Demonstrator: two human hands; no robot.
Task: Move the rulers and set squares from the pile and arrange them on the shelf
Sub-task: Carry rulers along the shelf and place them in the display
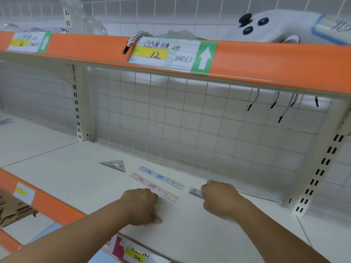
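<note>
1. Hands sit at lower centre: the right hand [220, 198] is curled round one end of a pale ruler [196, 192], gripping it low on the shelf [76, 185].
2. Clenched left hand [141, 204] meets the near edge of the pink ruler [144, 182]; whether it pinches it cannot be told.
3. Just beyond, parallel and apart, lies the blue ruler [161, 177].
4. Further left lies the set square [115, 165], flat.
</note>
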